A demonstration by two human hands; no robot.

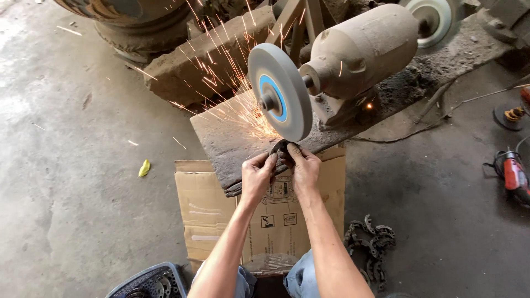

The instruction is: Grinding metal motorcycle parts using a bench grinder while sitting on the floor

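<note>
Both hands share one grip: the left hand [257, 174] and right hand [302, 167] pinch a small dark metal piece [281, 148] between their fingertips, thumbs close together. That piece sits just above the knuckles, pressed to the lower rim of the grey grinding wheel [279, 99], and sparks [232, 83] fly up and left. Its exact shape is hard to tell, probably curved. Below the wrists stands a cardboard box [221, 215]; similar dark metal parts [371, 243] lie on the floor to the right.
</note>
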